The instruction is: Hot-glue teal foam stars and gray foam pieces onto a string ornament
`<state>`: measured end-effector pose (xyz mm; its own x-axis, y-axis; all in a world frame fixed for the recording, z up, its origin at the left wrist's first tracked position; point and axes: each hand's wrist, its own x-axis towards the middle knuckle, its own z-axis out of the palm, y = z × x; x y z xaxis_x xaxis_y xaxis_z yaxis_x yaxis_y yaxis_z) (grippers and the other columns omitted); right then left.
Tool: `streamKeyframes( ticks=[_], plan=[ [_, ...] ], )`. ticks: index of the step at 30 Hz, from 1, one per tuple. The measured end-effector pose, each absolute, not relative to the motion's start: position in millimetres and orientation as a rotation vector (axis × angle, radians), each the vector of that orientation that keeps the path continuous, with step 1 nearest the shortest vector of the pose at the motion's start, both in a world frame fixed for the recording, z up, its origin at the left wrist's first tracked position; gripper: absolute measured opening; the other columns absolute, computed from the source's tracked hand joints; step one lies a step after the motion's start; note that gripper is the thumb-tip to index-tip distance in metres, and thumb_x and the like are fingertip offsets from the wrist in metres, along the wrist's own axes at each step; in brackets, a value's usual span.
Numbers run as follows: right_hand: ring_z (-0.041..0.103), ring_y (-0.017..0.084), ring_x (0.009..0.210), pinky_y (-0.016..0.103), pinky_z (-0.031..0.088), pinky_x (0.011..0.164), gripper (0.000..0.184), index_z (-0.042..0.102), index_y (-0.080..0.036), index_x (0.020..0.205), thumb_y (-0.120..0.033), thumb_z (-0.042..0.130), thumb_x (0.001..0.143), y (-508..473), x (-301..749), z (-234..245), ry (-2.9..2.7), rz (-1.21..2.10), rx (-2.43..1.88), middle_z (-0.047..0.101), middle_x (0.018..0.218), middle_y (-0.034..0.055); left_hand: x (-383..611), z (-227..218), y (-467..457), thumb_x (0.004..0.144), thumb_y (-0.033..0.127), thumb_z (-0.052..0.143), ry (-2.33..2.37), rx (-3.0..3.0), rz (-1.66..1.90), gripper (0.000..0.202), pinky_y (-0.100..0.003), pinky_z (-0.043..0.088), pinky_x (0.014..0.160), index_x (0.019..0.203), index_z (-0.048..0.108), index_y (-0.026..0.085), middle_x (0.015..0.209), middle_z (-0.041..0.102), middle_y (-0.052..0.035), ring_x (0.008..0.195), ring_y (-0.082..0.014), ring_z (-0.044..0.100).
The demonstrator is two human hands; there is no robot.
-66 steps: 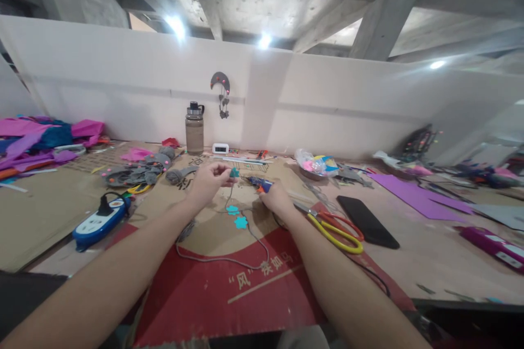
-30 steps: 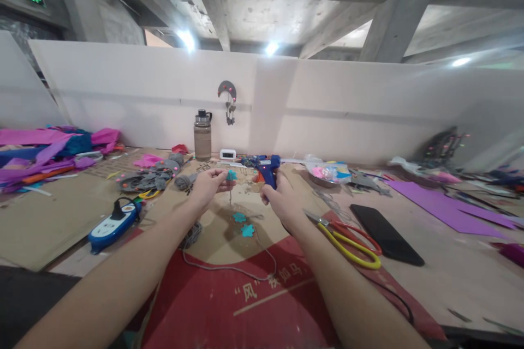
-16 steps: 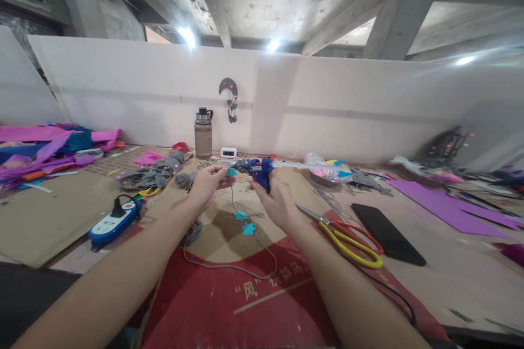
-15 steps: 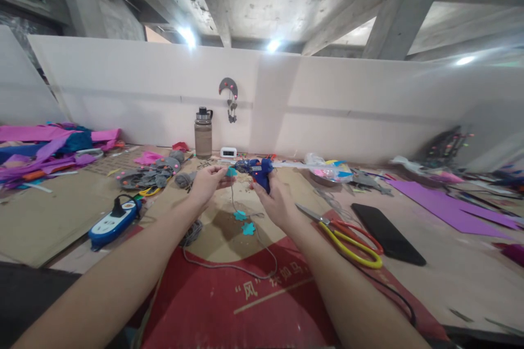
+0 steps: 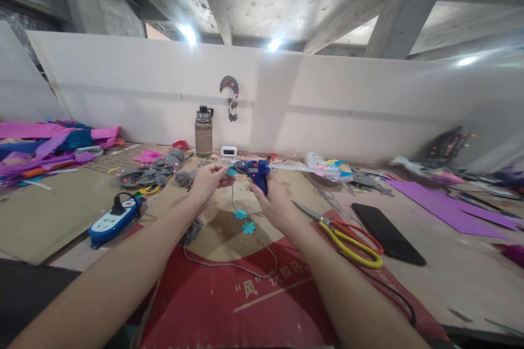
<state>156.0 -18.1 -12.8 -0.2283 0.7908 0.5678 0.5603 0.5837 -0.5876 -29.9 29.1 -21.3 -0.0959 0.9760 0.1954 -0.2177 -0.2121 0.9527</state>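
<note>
My left hand (image 5: pixel 207 182) pinches a small teal foam flower (image 5: pixel 231 172) strung on a grey cord (image 5: pixel 229 262) that hangs down and loops over the cardboard. My right hand (image 5: pixel 275 204) grips a blue hot glue gun (image 5: pixel 258 172), its nozzle pointing left and almost at the flower. Two more teal flowers (image 5: pixel 244 222) lie on the cardboard just below my hands.
Yellow and red scissors (image 5: pixel 347 237) and a black phone (image 5: pixel 387 233) lie to the right. A blue power strip (image 5: pixel 111 221) sits left, with grey felt pieces (image 5: pixel 149 174) behind it. A water bottle (image 5: pixel 203 131) and small clock (image 5: pixel 228 151) stand by the white wall. Purple sheets (image 5: pixel 446 204) lie far right.
My right hand picked the glue gun up off the table, raised it and swung its nozzle left toward the flower held in my left hand.
</note>
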Motion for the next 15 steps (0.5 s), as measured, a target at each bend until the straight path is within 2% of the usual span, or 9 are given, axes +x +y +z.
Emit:
streamKeyframes(
  ticks=[8, 15],
  plan=[
    [0.060, 0.021, 0.080, 0.033, 0.044, 0.072, 0.035, 0.044, -0.018, 0.118, -0.030, 0.044, 0.085, -18.0, 156.6, -13.0, -1.919, 0.292, -1.109, 0.063, 0.095, 0.0093, -28.6, -19.3, 26.8, 0.068, 0.029, 0.070, 0.986, 1.142, 1.504, 0.023, -0.032, 0.056, 0.065, 0.077, 0.056, 0.013, 0.067, 0.067, -0.0043, 0.061, -0.0164, 0.067],
    [0.059, 0.022, 0.087, 0.033, 0.044, 0.076, 0.036, 0.043, -0.018, 0.119, -0.031, 0.043, 0.086, -18.2, 157.2, -12.6, -1.939, 0.302, -1.099, 0.063, 0.097, 0.0098, -27.5, -17.8, 24.7, 0.068, 0.029, 0.070, 0.984, 1.136, 1.517, 0.023, -0.031, 0.056, 0.064, 0.076, 0.056, 0.012, 0.065, 0.067, -0.0043, 0.060, -0.0165, 0.067]
  ],
)
